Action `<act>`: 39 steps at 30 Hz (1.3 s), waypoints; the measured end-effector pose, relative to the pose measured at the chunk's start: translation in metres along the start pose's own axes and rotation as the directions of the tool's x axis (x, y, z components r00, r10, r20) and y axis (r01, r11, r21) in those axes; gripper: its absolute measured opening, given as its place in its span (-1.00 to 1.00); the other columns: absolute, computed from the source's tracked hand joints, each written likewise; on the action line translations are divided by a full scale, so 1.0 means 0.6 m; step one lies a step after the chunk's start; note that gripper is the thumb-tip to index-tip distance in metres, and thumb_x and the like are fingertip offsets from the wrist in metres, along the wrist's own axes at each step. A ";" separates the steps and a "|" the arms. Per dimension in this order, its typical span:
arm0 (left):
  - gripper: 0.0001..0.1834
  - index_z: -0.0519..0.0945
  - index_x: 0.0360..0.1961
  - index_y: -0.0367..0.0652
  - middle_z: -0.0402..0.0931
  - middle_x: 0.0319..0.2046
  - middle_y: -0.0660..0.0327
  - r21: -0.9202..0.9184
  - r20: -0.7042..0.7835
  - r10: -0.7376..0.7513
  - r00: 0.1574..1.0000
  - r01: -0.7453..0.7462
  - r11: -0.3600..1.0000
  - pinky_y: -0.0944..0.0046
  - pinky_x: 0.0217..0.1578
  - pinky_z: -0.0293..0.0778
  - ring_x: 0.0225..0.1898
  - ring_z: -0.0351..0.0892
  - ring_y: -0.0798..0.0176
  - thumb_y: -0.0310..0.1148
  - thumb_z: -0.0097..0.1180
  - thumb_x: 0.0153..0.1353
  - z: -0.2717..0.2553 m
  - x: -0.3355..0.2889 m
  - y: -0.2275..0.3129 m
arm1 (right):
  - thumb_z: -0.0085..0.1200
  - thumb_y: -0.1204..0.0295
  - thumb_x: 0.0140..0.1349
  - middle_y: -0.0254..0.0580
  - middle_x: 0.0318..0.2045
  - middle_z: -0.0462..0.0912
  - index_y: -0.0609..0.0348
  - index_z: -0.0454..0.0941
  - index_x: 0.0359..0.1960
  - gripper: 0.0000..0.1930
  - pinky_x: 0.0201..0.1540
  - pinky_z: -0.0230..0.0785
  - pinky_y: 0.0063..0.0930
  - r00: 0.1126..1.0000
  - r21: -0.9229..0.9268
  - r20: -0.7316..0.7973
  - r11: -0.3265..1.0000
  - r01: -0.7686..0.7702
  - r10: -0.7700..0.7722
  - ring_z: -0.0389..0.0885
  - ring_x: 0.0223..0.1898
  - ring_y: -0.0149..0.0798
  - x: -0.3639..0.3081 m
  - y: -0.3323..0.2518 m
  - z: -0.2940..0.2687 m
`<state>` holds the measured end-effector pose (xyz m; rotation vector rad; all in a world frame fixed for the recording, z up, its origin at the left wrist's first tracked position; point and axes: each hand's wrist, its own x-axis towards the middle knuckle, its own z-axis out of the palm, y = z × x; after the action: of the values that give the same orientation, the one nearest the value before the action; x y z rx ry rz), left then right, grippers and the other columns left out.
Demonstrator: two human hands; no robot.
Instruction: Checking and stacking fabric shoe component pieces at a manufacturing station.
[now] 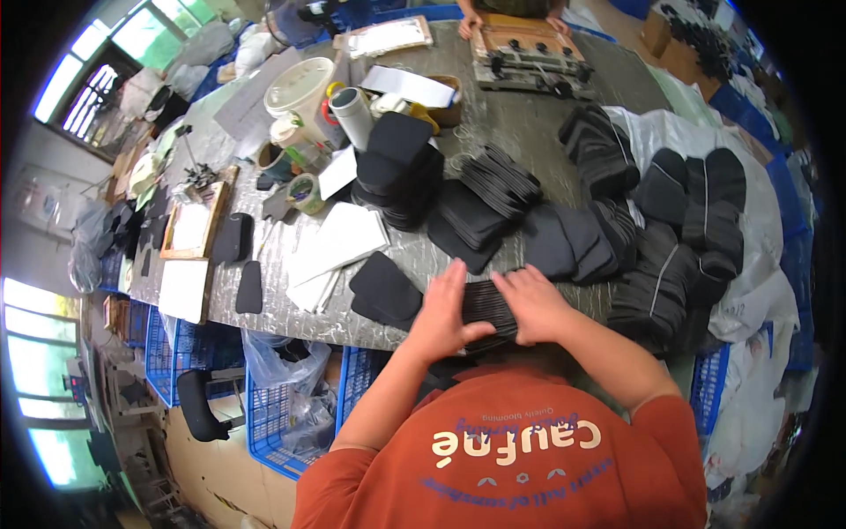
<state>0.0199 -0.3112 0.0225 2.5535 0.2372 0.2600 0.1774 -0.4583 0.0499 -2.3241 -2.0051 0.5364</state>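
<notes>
At the near edge of the table, a stack of thin black pads (489, 305) stands on edge between my two hands. My left hand (443, 316) presses its left side, thumb reaching across the near side. Against the right side lies my right hand (534, 306), fingers pointing away from me. Just left of my left hand lie loose black pads (385, 288) with rounded corners. Beyond my hands sit a fanned pile of black pads (473, 220) and a taller dark stack (397, 167). More black pads (577, 242) lean over beside my right hand.
Tied black bundles (656, 282) lie on white plastic sheeting (762, 264) at the right. White paper (339, 242), a white tub (300, 88) and a grey cup (352, 115) occupy the left-middle. Across the table, another person's hands touch a wooden frame (529, 44). Blue crates (273, 432) stand below.
</notes>
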 end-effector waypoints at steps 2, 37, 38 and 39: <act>-0.23 0.25 0.19 -0.34 0.28 0.16 -0.16 -0.188 -0.265 -0.271 0.925 0.226 0.956 0.04 0.17 0.21 0.17 0.30 -0.10 -0.24 0.28 -0.01 -0.044 0.003 -0.043 | 0.38 0.34 -0.40 0.11 0.14 0.31 0.34 0.11 0.26 0.05 0.31 0.05 -0.26 0.988 0.355 -0.090 0.931 -0.085 0.124 0.27 0.21 0.01 -0.025 0.031 -0.007; -0.84 0.60 -0.29 -0.33 0.64 -0.38 0.22 -0.619 0.064 -0.293 0.954 0.268 0.738 0.44 -0.29 0.44 -0.35 0.54 0.47 -0.63 0.06 0.08 -0.071 0.135 0.016 | 0.07 0.09 0.08 0.03 0.02 0.54 0.22 0.44 0.08 -0.42 0.03 0.43 0.07 0.968 0.088 -0.047 -0.965 0.248 0.245 0.52 0.06 0.00 0.036 0.047 0.123; -0.83 0.61 -0.28 -0.33 0.64 -0.36 0.23 -0.818 0.124 -0.340 0.932 0.290 0.497 0.44 -0.29 0.45 -0.35 0.55 0.46 -0.65 0.06 0.08 -0.050 0.132 0.010 | 0.07 0.09 0.08 0.03 0.02 0.54 0.22 0.44 0.08 -0.42 0.03 0.43 0.07 0.970 0.093 -0.051 -0.966 0.241 0.237 0.52 0.06 0.00 0.027 0.054 0.123; -0.81 0.62 -0.27 -0.34 0.64 -0.35 0.23 -0.935 0.199 -0.360 0.912 0.286 0.208 0.43 -0.28 0.46 -0.35 0.55 0.45 -0.66 0.07 0.07 -0.042 0.131 0.013 | 0.05 0.01 0.08 0.04 0.06 0.50 0.20 0.40 0.12 -0.36 0.07 0.35 0.16 0.979 0.101 -0.132 -0.981 0.167 0.153 0.47 0.09 0.08 0.012 0.065 0.122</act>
<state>0.0910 -0.2874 0.0582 1.1849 0.4671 0.2133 0.1952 -0.4731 -0.0300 -0.0070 0.1927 1.2592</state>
